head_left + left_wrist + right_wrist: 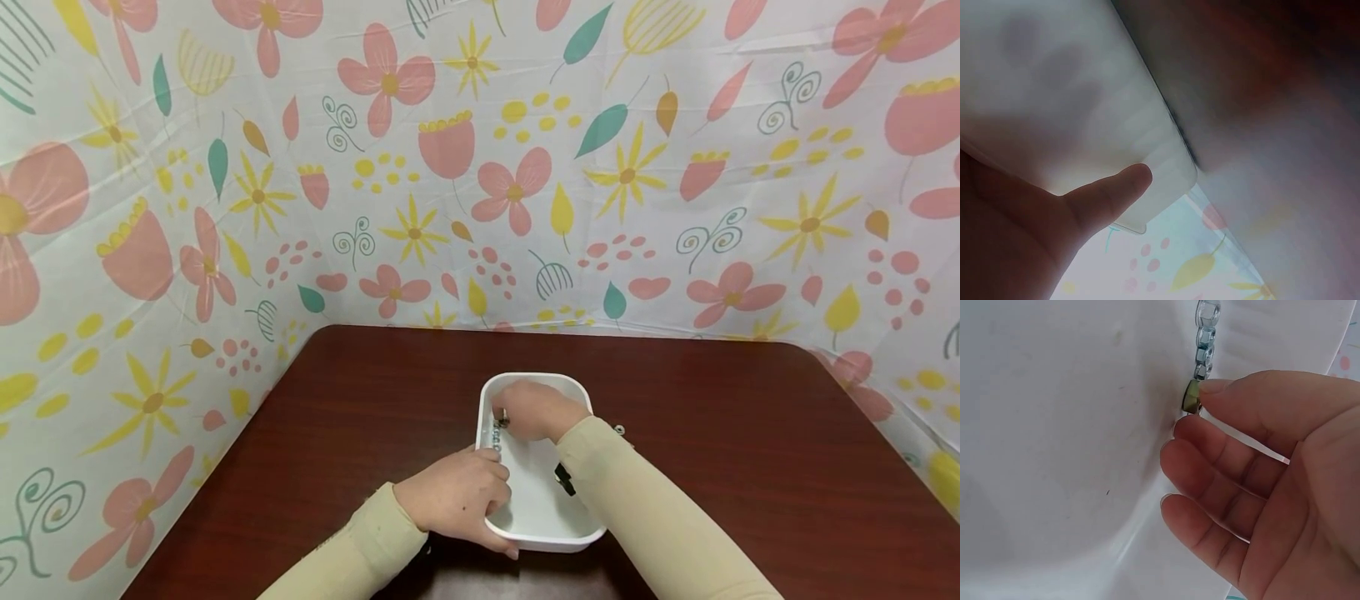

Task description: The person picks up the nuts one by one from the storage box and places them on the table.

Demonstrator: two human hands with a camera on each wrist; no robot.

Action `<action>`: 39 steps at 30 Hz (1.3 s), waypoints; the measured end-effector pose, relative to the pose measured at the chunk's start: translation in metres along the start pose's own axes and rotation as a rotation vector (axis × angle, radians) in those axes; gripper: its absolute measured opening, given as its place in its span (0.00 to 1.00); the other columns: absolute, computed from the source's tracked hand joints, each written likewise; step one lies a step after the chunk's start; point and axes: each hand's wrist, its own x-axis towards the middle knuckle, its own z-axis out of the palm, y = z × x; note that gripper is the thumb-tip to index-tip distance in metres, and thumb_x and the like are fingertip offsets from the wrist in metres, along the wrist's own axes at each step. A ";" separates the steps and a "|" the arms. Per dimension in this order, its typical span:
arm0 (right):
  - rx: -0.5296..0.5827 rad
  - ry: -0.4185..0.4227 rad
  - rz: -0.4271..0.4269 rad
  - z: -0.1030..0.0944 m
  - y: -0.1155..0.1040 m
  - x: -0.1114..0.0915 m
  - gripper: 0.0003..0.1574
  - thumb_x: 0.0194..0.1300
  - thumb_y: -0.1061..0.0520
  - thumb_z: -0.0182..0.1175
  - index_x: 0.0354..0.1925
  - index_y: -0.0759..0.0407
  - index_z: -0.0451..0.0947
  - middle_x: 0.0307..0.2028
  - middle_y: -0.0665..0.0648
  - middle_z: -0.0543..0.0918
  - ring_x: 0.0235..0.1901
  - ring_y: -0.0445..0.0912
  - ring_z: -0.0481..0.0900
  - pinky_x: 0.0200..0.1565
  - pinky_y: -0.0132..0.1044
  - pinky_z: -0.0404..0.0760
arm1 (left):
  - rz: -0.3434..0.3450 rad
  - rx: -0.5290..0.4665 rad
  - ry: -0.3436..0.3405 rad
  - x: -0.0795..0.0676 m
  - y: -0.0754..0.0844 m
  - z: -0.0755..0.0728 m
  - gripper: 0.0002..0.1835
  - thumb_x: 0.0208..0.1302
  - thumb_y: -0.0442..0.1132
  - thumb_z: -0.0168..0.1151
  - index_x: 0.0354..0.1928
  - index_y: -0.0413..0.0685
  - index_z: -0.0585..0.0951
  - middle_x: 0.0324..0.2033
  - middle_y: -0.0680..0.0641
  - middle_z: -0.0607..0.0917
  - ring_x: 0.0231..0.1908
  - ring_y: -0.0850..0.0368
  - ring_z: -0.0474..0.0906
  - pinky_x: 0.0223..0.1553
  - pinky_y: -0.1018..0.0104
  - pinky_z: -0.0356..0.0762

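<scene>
A white rectangular tray [536, 504] with rounded corners stands on the table. My left hand [459, 492] grips its left rim near the front; the thumb [1116, 190] lies along the outer wall, and the other fingers show as shadows through it. Inside the tray, by the far left wall, is my right hand [538, 408]. Its thumb and forefinger pinch a small clear green bead [1192, 398]. Several clear and pale-blue glassy beads [1205, 340] stand in a row along the tray wall, the green one at the row's near end in the right wrist view.
The tray rests on a dark red-brown wooden table [375, 400]. Flower-patterned cloth [517, 242] hangs behind the table and on its left side. A small black piece [565, 479] shows under the right sleeve [637, 508].
</scene>
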 end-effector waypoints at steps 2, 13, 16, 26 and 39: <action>0.005 -0.005 0.007 0.000 0.001 0.000 0.16 0.60 0.68 0.61 0.37 0.47 0.84 0.32 0.45 0.81 0.30 0.44 0.74 0.36 0.39 0.74 | -0.001 0.001 -0.001 0.000 0.000 0.000 0.32 0.45 0.74 0.70 0.13 0.62 0.65 0.18 0.65 0.60 0.28 0.67 0.60 0.35 0.74 0.61; -0.013 0.017 0.012 0.003 0.003 -0.003 0.15 0.64 0.65 0.62 0.24 0.50 0.74 0.20 0.48 0.72 0.23 0.43 0.69 0.30 0.38 0.71 | 0.003 0.008 0.002 0.000 0.001 0.001 0.32 0.45 0.75 0.70 0.13 0.62 0.65 0.18 0.65 0.60 0.29 0.67 0.61 0.36 0.73 0.62; -0.044 0.026 0.002 0.004 0.003 -0.003 0.14 0.63 0.64 0.62 0.24 0.50 0.73 0.19 0.49 0.71 0.23 0.43 0.68 0.29 0.38 0.70 | 0.002 0.011 0.002 0.001 0.001 0.001 0.32 0.45 0.75 0.70 0.13 0.62 0.65 0.18 0.65 0.60 0.29 0.67 0.61 0.35 0.73 0.62; -0.125 0.019 0.019 0.001 0.004 -0.005 0.11 0.62 0.58 0.63 0.25 0.48 0.75 0.20 0.48 0.74 0.22 0.43 0.72 0.28 0.38 0.73 | 0.002 0.015 0.003 0.000 0.000 0.002 0.32 0.45 0.75 0.70 0.13 0.62 0.65 0.18 0.65 0.61 0.29 0.67 0.60 0.35 0.73 0.62; -0.038 0.115 -0.047 -0.025 0.012 -0.028 0.05 0.56 0.52 0.63 0.27 0.42 0.76 0.21 0.42 0.75 0.22 0.40 0.70 0.27 0.37 0.71 | -0.009 0.020 -0.005 0.001 0.001 0.000 0.33 0.46 0.76 0.69 0.13 0.62 0.65 0.17 0.66 0.59 0.28 0.67 0.59 0.37 0.72 0.64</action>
